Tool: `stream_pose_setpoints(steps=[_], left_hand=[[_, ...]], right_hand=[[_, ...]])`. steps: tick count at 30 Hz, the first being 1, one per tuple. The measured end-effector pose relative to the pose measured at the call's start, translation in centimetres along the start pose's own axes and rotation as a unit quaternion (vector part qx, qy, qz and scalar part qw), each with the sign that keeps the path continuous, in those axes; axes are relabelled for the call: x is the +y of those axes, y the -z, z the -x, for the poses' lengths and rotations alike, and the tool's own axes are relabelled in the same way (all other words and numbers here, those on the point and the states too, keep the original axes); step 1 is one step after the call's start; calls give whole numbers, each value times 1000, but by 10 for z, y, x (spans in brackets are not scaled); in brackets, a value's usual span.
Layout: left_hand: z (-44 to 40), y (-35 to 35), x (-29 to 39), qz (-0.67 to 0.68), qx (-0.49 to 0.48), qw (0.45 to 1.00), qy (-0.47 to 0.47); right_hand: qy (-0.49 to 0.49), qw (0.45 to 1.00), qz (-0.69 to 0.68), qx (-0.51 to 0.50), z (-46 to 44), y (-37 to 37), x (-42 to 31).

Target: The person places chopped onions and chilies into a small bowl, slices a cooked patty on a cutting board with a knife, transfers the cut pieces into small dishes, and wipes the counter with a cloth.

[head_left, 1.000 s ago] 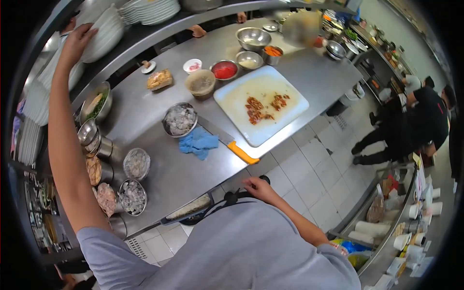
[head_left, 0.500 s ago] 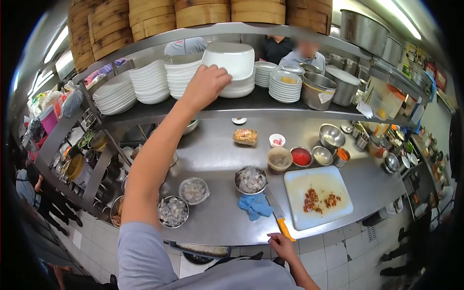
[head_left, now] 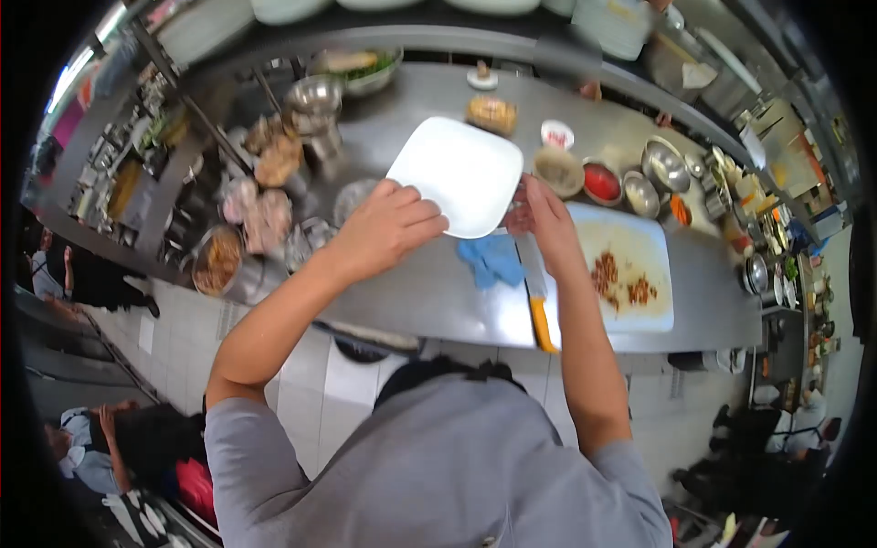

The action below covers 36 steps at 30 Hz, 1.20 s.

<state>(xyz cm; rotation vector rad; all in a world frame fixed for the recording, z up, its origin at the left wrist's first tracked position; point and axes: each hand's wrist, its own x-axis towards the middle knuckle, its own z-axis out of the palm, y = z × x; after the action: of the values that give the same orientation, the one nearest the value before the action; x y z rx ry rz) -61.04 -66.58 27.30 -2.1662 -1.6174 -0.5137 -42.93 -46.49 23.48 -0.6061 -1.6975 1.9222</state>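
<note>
A white square plate with rounded corners (head_left: 461,173) is held up over the steel counter, tilted toward me. My left hand (head_left: 393,228) grips its near left corner, thumb and fingers closed on the rim. At the right edge, my right hand (head_left: 545,219) takes hold of the plate, its fingers partly blurred beside and behind the rim. Beneath and behind the plate, the bowls on the counter are partly hidden. Just below it lies a blue cloth (head_left: 491,261), next to a knife with a yellow handle (head_left: 541,321).
A white cutting board (head_left: 653,256) with chopped brown bits lies to the right. Bowls of ingredients, including a red one (head_left: 601,183), stand behind it. On the left are metal bowls of food (head_left: 219,260). A shelf (head_left: 438,38) with stacked plates crosses above; people stand at both sides.
The plate has come down from the shelf stack to above the counter in my left hand. My right hand has risen from the counter's front edge to the plate. The view has tilted downward.
</note>
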Motion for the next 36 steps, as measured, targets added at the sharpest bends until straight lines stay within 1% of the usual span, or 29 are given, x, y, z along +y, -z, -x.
stream_pose_setpoints(steps=[1, 2, 3, 4, 5, 7, 8, 9, 10, 12, 13, 16, 17, 18, 19, 20, 21, 22, 23, 24, 26, 27, 30, 33, 36], left_hand=[[21, -20, 9, 31, -27, 999, 19], [44, -43, 18, 57, -35, 997, 44], [68, -68, 28, 78, -43, 994, 68], [87, -90, 36, 97, -52, 990, 91], [101, -106, 46, 101, -63, 986, 113], [123, -133, 64, 109, -88, 978, 156], [131, -145, 69, 108, -107, 975, 161], [137, -155, 75, 107, -127, 972, 165], [145, -162, 78, 105, -147, 969, 169], [149, -167, 86, 97, -137, 973, 161], [147, -171, 87, 94, -129, 975, 153], [139, -175, 87, 142, -189, 961, 143], [136, -174, 86, 146, -199, 960, 134], [133, -174, 85, 147, -206, 960, 118], [126, -176, 83, 147, -210, 962, 92], [123, -178, 82, 122, -224, 964, 81], [120, -177, 81, 122, -238, 960, 84], [117, -174, 79, 127, -250, 956, 83], [120, -175, 80, 124, -219, 965, 70], [117, -172, 82, 116, -251, 958, 74], [118, -174, 87, 159, -225, 956, 103], [118, -176, 88, 156, -202, 961, 107], [118, -181, 95, 161, -156, 966, 125], [117, -187, 100, 175, -150, 962, 147], [121, -192, 93, 140, -165, 962, 167]], right_hand=[[-17, 999, 41, 5, -14, 14, 48], [-23, 985, 171, 3, -18, 25, 97], [-22, 955, 297, -1, -20, 33, 140], [114, 916, 383, -26, -17, 33, 173], [245, 855, 454, -50, -8, 27, 197], [196, 832, 519, -14, 7, 15, 216], [174, 816, 551, 4, 10, 11, 223], [128, 818, 561, 2, 5, 12, 227], [99, 848, 521, 7, -2, 14, 229], [35, 898, 437, 26, -13, 16, 223], [89, 899, 428, 31, -19, 19, 224], [213, 875, 431, -53, -25, 3, 209], [231, 857, 453, -83, -30, -3, 218], [211, 848, 473, -114, -34, -9, 236], [208, 816, 529, -102, -32, -15, 251], [211, 787, 572, -88, -36, -13, 283], [197, 763, 609, -86, -32, -17, 272], [190, 754, 620, -103, -30, -17, 261], [172, 775, 595, -128, -31, -13, 254], [165, 776, 594, -132, -31, -8, 253], [154, 781, 586, -148, -33, -2, 253], [165, 781, 584, -149, -32, 3, 254], [119, 792, 589, -112, -17, 16, 252], [81, 803, 561, -184, -15, 35, 247], [76, 858, 502, -73, -10, 37, 247]])
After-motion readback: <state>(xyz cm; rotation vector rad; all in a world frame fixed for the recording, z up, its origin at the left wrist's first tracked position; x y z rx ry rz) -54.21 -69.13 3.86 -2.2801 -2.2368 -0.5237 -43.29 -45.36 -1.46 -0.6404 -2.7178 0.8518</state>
